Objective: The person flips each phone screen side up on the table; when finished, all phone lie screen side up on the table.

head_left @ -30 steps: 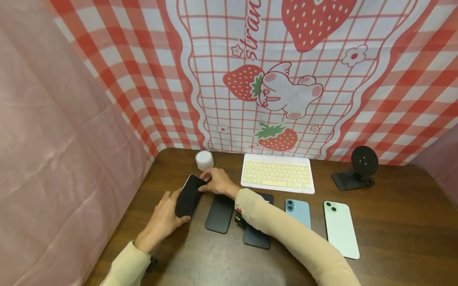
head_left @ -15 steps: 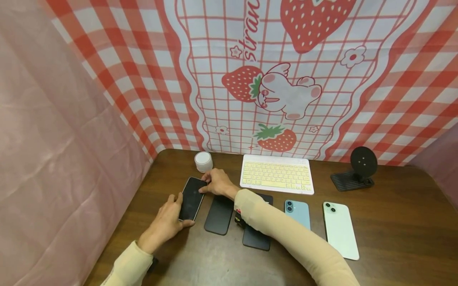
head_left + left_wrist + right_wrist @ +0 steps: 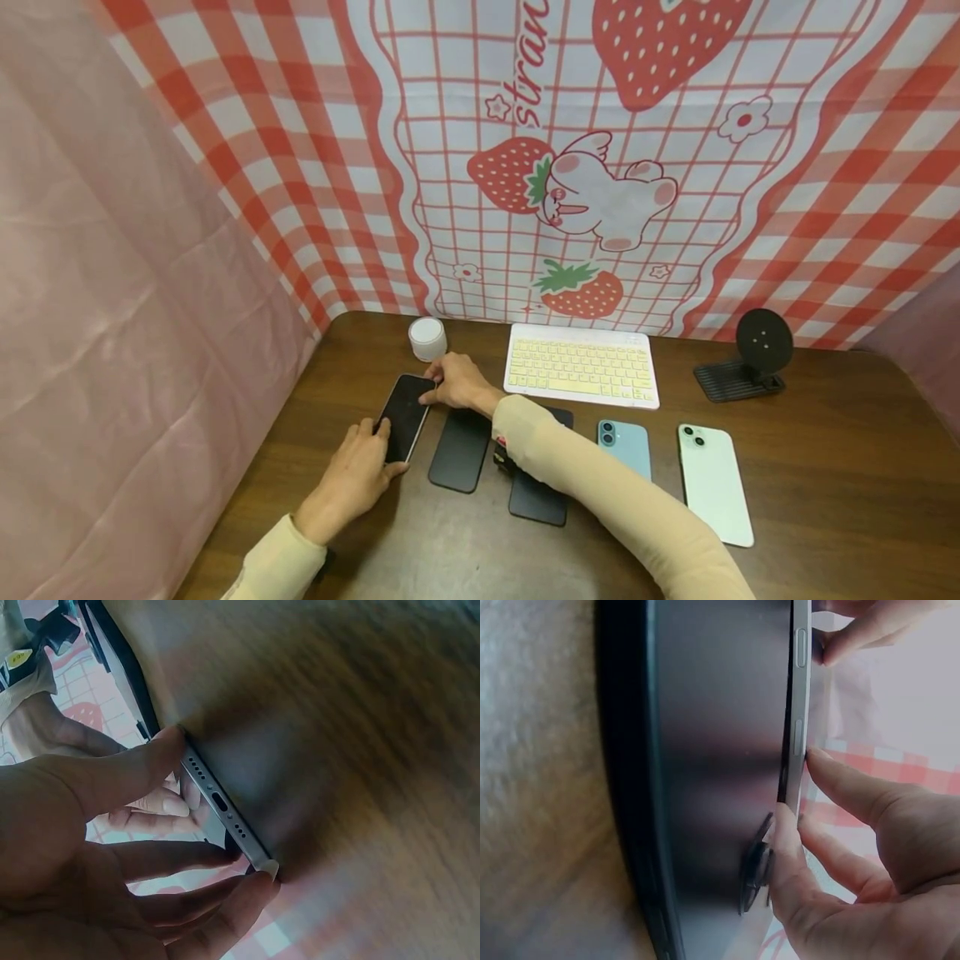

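Note:
A black-screened phone with a silver frame [image 3: 405, 421] lies at the table's left, screen up. My left hand [image 3: 351, 475] grips its near end. In the left wrist view, the thumb and fingers hold the opposite corners of the phone's bottom edge [image 3: 220, 801], with the charging port between them. My right hand [image 3: 459, 383] pinches the far right corner of the same phone; in the right wrist view, its fingers [image 3: 787, 847] press against the phone's silver side [image 3: 799, 697]. Right beside it lies a dark phone [image 3: 459, 454], partly under the right hand.
Another dark phone [image 3: 538, 502] lies beneath the right forearm. Farther right are a blue phone [image 3: 628, 446] and a pale green phone [image 3: 718, 492]. Behind stand a white cylinder [image 3: 427, 338], a white keyboard with yellow keys [image 3: 581, 367] and a black folding stand [image 3: 763, 340].
The silver-framed phone has shifted slightly right and toward the near edge. My left hand has slid a little right and nearer, fingers lower on the phone. The right hand stays at its corner.

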The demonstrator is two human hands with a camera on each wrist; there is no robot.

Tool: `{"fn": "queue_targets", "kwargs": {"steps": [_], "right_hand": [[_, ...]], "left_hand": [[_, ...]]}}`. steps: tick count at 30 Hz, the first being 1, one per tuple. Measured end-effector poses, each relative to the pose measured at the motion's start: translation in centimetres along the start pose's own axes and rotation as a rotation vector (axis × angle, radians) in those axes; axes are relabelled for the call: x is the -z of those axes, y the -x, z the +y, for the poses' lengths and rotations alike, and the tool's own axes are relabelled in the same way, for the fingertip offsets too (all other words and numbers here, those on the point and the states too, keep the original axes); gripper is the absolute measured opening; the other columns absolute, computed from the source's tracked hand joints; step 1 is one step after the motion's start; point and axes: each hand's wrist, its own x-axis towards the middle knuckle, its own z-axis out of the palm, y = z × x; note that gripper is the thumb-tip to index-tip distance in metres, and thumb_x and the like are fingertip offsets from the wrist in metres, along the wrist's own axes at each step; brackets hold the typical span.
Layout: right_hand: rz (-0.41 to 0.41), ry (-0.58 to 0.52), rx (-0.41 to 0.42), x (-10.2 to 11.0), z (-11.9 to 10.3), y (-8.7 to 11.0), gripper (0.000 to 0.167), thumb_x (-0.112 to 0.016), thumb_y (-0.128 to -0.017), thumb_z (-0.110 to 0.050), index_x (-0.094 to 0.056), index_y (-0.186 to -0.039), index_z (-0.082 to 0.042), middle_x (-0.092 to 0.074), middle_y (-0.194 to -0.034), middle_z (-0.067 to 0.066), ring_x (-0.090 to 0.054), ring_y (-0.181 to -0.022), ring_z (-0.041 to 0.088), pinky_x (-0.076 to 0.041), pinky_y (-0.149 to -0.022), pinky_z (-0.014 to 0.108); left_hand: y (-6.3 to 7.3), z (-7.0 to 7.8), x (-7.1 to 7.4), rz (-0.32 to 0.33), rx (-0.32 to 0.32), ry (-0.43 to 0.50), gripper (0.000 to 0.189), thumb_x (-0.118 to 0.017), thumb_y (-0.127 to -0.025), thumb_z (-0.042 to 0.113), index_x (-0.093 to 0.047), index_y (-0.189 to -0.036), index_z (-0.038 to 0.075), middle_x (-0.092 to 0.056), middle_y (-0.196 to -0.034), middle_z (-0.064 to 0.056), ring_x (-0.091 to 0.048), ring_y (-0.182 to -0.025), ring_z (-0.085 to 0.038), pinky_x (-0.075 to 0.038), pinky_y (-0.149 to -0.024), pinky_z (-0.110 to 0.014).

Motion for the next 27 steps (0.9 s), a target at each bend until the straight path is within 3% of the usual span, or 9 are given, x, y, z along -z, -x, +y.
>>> {"fn": "queue_targets", "kwargs": {"steps": [12,20,27], "right_hand": [[-0.044,0.011,0.009,0.63,0.17,-0.06,0.040,-0.089,-0.083,-0.019,-0.077,-0.118,-0.005,-0.077,-0.116,0.011,-0.069,-0.111,0.024,-0.056,-0.099,0.035],[-0.039,0.007,0.026,0.42,0.30,0.10,0.038,-0.088,-0.083,-0.019,-0.077,-0.117,-0.006,-0.077,-0.114,0.011,-0.070,-0.109,0.024,-0.057,-0.096,0.034],[-0.014,0.002,0.090,0.73,0.58,0.47,0.031,-0.080,-0.091,-0.019,-0.075,-0.118,-0.003,-0.077,-0.115,0.013,-0.072,-0.108,0.025,-0.057,-0.096,0.037]], "left_hand": [[0.31,0.86,0.08,0.033,-0.006,-0.003,0.073,-0.086,-0.087,0.028,-0.056,-0.138,-0.015,-0.061,-0.125,-0.033,-0.061,-0.111,-0.046,-0.059,-0.083,-0.054],[0.56,0.98,-0.27,0.018,0.022,0.022,0.066,-0.085,-0.088,0.027,-0.059,-0.141,-0.002,-0.057,-0.130,-0.031,-0.059,-0.108,-0.044,-0.059,-0.076,-0.054],[0.71,1.01,-0.31,0.008,0.027,0.029,0.065,-0.084,-0.089,0.027,-0.059,-0.142,0.000,-0.055,-0.136,-0.031,-0.058,-0.113,-0.045,-0.059,-0.078,-0.054]]}}
